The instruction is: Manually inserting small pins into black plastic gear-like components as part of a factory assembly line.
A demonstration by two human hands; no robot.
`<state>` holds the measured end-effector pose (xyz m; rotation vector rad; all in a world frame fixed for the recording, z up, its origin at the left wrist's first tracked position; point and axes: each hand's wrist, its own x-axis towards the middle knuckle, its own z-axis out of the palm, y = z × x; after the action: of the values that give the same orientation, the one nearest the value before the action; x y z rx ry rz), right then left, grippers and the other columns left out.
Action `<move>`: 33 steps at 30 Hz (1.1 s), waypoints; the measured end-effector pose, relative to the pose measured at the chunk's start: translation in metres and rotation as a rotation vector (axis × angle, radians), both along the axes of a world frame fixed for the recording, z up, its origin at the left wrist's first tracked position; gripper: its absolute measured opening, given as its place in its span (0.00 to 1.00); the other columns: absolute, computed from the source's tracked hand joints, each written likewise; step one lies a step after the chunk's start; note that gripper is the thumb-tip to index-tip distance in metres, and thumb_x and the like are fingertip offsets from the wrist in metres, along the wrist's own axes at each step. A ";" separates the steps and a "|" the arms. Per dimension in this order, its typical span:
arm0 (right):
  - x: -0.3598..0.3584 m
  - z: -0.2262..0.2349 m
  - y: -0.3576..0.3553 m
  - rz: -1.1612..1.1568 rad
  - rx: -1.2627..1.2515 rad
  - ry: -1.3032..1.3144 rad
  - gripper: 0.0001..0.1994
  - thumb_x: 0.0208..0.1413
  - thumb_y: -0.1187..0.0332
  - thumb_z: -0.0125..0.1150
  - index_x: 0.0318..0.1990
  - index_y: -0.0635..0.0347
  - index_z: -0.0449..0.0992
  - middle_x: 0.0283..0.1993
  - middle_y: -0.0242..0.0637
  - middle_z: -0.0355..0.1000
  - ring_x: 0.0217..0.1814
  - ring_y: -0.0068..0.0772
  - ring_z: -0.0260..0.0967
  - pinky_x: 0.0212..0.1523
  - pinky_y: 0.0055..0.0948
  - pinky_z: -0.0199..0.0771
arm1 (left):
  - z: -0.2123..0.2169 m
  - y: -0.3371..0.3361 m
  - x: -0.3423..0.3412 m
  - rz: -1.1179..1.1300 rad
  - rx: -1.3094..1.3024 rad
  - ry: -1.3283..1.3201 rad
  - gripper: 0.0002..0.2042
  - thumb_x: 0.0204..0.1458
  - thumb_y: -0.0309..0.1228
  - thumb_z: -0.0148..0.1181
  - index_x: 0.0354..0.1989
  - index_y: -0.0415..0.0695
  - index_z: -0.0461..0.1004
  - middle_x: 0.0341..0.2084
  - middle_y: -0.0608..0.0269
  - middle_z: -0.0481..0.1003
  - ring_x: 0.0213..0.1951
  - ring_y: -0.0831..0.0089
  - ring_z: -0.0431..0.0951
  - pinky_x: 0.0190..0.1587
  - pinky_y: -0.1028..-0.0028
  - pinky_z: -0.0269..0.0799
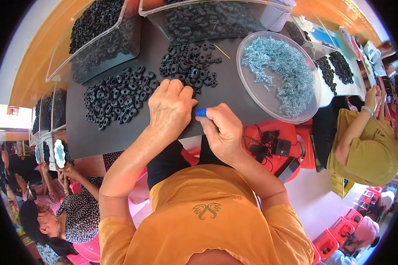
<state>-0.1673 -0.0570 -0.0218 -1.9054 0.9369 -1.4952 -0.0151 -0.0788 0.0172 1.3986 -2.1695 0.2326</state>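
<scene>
My left hand (pixel 170 106) is closed above the near edge of the dark table, its fingers curled under. Close to its right, my right hand (pixel 222 130) is pinched, with a blue finger cover (pixel 201 112) on one fingertip. Whatever the two hands hold is hidden or too small to make out. Left of my left hand lies a pile of small black plastic parts (pixel 119 95). A second pile of black parts (pixel 188 66) sits just beyond my hands. To the right, a round clear tray (pixel 263 98) carries a heap of small bluish metal springs (pixel 294 88).
Clear bins of black parts stand at the far left (pixel 104 55) and far middle (pixel 212 22). A thin yellowish stick (pixel 222 51) lies beyond the piles. A red stool (pixel 274 132) with black cables and adapters stands right of my legs. Other people sit at both sides.
</scene>
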 end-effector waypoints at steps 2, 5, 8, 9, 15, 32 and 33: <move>0.000 -0.001 0.000 -0.001 -0.019 -0.006 0.08 0.47 0.84 0.61 0.35 0.64 0.75 0.28 0.37 0.72 0.27 0.33 0.65 0.27 0.27 0.65 | -0.001 -0.003 -0.001 0.024 0.032 -0.024 0.12 0.32 0.25 0.68 0.29 0.42 0.75 0.23 0.62 0.69 0.28 0.62 0.71 0.28 0.67 0.68; 0.000 -0.002 -0.001 -0.004 -0.037 -0.004 0.08 0.47 0.84 0.61 0.35 0.65 0.75 0.28 0.37 0.72 0.26 0.33 0.65 0.27 0.27 0.65 | -0.002 -0.006 -0.001 0.049 0.047 -0.060 0.11 0.32 0.25 0.68 0.27 0.42 0.75 0.24 0.62 0.69 0.29 0.62 0.72 0.28 0.67 0.68; 0.000 -0.002 -0.001 -0.005 -0.046 -0.008 0.09 0.47 0.84 0.61 0.36 0.65 0.75 0.28 0.37 0.72 0.26 0.34 0.65 0.27 0.27 0.64 | 0.000 -0.004 -0.002 0.032 0.044 -0.076 0.10 0.33 0.25 0.68 0.26 0.42 0.75 0.23 0.62 0.69 0.28 0.62 0.72 0.28 0.67 0.68; -0.001 -0.001 -0.001 0.003 -0.036 -0.007 0.08 0.47 0.84 0.61 0.36 0.64 0.75 0.28 0.36 0.72 0.26 0.33 0.64 0.27 0.27 0.64 | 0.001 -0.003 -0.002 0.011 -0.008 -0.036 0.09 0.32 0.25 0.67 0.22 0.42 0.72 0.21 0.61 0.67 0.27 0.63 0.70 0.27 0.67 0.67; 0.000 0.005 0.001 -0.017 0.075 -0.103 0.09 0.44 0.84 0.60 0.35 0.64 0.73 0.27 0.39 0.69 0.26 0.40 0.65 0.27 0.32 0.64 | 0.010 0.024 0.002 0.001 0.251 0.561 0.06 0.43 0.22 0.65 0.30 0.38 0.75 0.20 0.61 0.72 0.21 0.71 0.71 0.25 0.75 0.67; 0.002 0.004 0.004 0.038 0.084 -0.128 0.09 0.47 0.84 0.60 0.36 0.64 0.73 0.26 0.38 0.68 0.26 0.35 0.64 0.26 0.29 0.64 | -0.014 0.048 -0.012 -0.044 0.384 1.128 0.06 0.52 0.23 0.61 0.37 0.36 0.74 0.27 0.70 0.71 0.27 0.85 0.69 0.30 0.84 0.67; 0.001 0.005 0.003 0.047 0.077 -0.105 0.09 0.47 0.84 0.60 0.36 0.64 0.73 0.26 0.38 0.68 0.27 0.37 0.64 0.26 0.30 0.64 | -0.013 0.049 -0.013 -0.054 0.421 1.202 0.06 0.54 0.25 0.60 0.39 0.37 0.73 0.27 0.71 0.72 0.27 0.86 0.68 0.31 0.84 0.67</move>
<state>-0.1660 -0.0542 -0.0170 -1.7647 0.8832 -1.4946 -0.0277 -0.0301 0.0042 1.1712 -1.2321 -0.9092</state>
